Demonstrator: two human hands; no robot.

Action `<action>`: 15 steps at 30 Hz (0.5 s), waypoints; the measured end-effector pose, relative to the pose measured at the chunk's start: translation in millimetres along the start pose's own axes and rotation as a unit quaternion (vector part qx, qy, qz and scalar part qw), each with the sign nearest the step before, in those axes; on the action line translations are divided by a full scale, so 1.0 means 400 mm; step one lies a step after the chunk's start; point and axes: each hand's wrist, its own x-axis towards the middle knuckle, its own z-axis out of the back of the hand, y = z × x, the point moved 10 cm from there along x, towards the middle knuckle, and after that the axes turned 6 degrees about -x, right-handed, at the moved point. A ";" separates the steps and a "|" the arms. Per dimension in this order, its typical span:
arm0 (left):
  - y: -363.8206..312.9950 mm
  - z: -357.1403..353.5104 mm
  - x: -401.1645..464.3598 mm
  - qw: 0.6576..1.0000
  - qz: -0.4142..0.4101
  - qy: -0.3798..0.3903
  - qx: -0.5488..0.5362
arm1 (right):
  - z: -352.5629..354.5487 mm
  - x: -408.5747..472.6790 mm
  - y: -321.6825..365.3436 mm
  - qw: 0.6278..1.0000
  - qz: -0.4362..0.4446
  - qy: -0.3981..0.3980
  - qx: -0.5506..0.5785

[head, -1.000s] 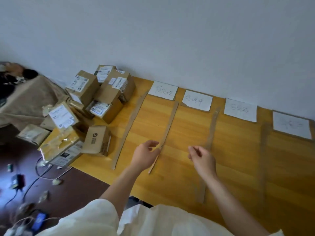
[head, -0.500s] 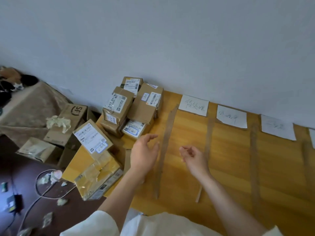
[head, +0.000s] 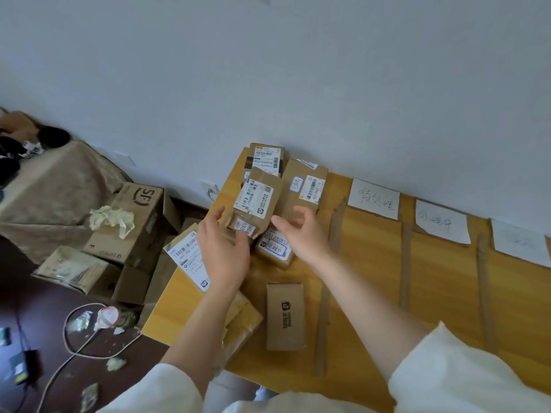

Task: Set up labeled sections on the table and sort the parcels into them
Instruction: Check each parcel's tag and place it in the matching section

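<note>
A heap of brown cardboard parcels [head: 304, 186] with white shipping labels is stacked at the left end of the wooden table [head: 441, 293]. Both my hands reach into the heap with fingers spread. My left hand [head: 223, 248] hovers at the left side of a tilted labelled parcel [head: 256, 201]. On that parcel's right, my right hand [head: 301, 234] holds nothing. A plain parcel with a black logo [head: 285, 315] lies nearer me. White handwritten label sheets [head: 374, 198], [head: 441, 223], [head: 520, 245] line the wall, parted by cardboard strips [head: 329, 281], [head: 405, 263].
Off the table's left edge stand an SF carton [head: 131, 222] with crumpled paper on it, flat padded packets [head: 71, 271] and a cloth-covered surface [head: 50, 192]. A white cable [head: 74, 353] and scraps lie on the dark floor.
The view swung left toward the parcel heap. Both hands left the cardboard strips and moved up and left to either side of the tilted parcel.
</note>
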 end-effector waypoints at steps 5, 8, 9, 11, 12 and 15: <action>0.069 -0.035 0.039 0.995 0.046 0.083 0.021 | -0.060 0.044 0.111 0.997 -0.005 -0.057 -0.057; 0.085 -0.046 0.041 0.993 0.057 0.101 0.014 | -0.088 0.050 0.142 0.993 -0.026 -0.087 -0.074; 0.088 -0.048 0.041 0.993 0.058 0.106 0.007 | -0.095 0.051 0.147 0.991 -0.034 -0.094 -0.084; 0.091 -0.052 0.040 0.992 0.055 0.115 -0.002 | -0.111 0.050 0.144 0.990 -0.052 -0.095 -0.092; 0.093 -0.053 0.040 0.992 0.051 0.117 -0.004 | -0.117 0.049 0.140 0.990 -0.058 -0.094 -0.086; 0.095 -0.052 0.040 0.992 0.042 0.120 -0.009 | -0.123 0.046 0.131 0.990 -0.064 -0.103 -0.068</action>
